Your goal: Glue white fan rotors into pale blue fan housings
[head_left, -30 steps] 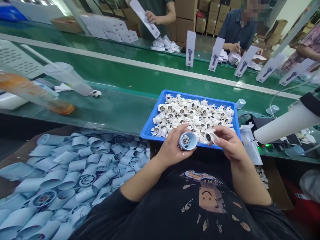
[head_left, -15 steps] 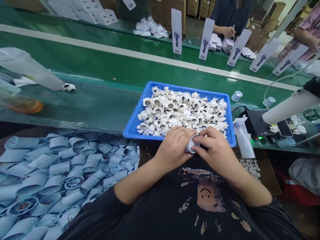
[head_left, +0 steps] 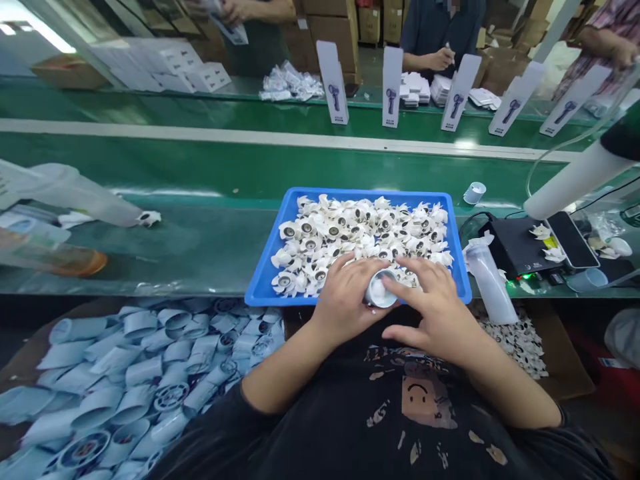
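My left hand [head_left: 344,293] is wrapped round a short light-blue cylindrical housing [head_left: 373,292], its round mouth facing up towards me. Something white, perhaps a fan impeller, shows inside the mouth. My right hand [head_left: 440,303] has its thumb and fingers spread, with the index fingertip over the housing's opening; whether it presses on the white part I cannot tell. Both hands are above the near edge of a blue tray [head_left: 254,283] heaped with white fan impellers [head_left: 345,230], many showing dark round hubs.
Many light-blue housings [head_left: 117,360] fill a container at lower left. Right of the tray are a clear tube [head_left: 493,287], a black box [head_left: 515,247] and a white cylindrical tool [head_left: 575,177]. Upright fan boxes [head_left: 393,87] line the green conveyor [head_left: 225,163]. Co-workers stand beyond it.
My right thumb and fingers have spread away from the housing, leaving the index fingertip over its mouth. My left hand keeps its hold. The camera view has shifted.
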Demonstrator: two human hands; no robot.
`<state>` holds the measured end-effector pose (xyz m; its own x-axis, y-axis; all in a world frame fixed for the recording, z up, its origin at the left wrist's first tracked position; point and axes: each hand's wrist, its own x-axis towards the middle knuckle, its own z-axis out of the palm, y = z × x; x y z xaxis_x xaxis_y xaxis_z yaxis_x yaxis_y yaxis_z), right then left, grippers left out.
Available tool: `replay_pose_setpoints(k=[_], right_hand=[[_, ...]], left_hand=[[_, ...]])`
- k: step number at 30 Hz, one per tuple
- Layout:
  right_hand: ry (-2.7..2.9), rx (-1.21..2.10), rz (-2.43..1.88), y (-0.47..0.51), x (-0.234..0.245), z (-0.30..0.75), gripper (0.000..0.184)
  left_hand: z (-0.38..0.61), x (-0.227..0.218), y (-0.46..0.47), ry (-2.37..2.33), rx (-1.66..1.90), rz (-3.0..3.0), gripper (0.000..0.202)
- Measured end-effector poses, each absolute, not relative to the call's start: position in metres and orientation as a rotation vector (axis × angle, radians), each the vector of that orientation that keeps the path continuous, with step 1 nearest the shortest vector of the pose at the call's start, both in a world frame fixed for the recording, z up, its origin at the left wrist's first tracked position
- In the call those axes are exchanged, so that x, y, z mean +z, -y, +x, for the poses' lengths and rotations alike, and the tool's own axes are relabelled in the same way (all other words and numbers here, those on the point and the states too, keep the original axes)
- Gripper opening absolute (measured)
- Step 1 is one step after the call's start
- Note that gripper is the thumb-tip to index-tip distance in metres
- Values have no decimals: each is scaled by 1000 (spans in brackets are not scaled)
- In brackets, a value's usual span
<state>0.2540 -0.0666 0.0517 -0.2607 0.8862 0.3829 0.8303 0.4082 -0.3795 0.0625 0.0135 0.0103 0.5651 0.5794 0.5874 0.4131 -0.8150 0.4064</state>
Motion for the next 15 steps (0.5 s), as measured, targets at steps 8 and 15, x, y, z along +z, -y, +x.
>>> replay_pose_setpoints(k=[8, 15], right_hand=[[1574, -212, -1381, 113, 36, 321, 22], [1095, -487, -1282, 75, 24, 347, 55]], left_hand=[[67, 36, -140, -1121, 695, 2459, 61], [172, 43, -241, -1193, 608, 2344, 43]])
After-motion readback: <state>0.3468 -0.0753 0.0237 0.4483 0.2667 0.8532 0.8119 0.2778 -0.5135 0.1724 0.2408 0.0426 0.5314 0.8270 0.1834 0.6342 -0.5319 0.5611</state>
